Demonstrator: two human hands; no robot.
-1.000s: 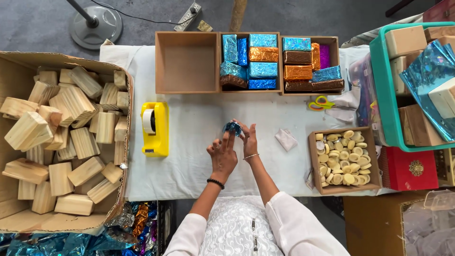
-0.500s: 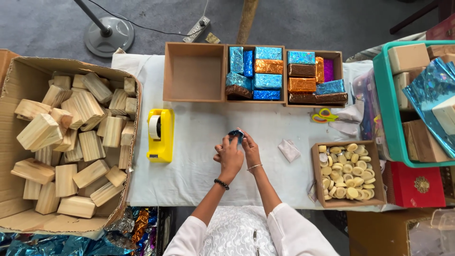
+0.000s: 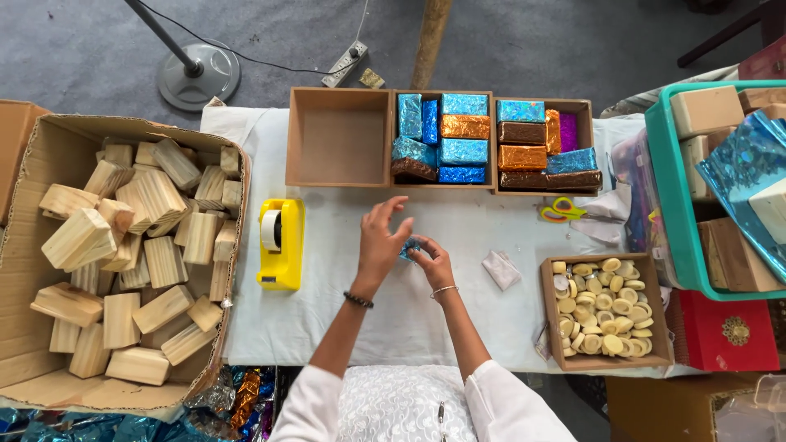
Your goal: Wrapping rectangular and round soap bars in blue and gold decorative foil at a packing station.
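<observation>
Small blue foil-wrapped piece (image 3: 410,248) on white tablecloth (image 3: 344,319), centre, between both hands. Right hand (image 3: 434,263) pinches it from near side, fingers closed on foil. Left hand (image 3: 381,243) just left of it, fingers spread, thumb touching. Long axis hidden.

I'm seeing bright, even daylight, soft and diffuse. The white tablecloth (image 3: 458,311) is reading bright, nearly washing out. Foil-wrapped blocks (image 3: 463,127) are throwing small glints. Shadows are staying faint and short, darkest inside the cardboard box (image 3: 24,270). Focus is holding sharp centrally; edges are bending slightly.
</observation>
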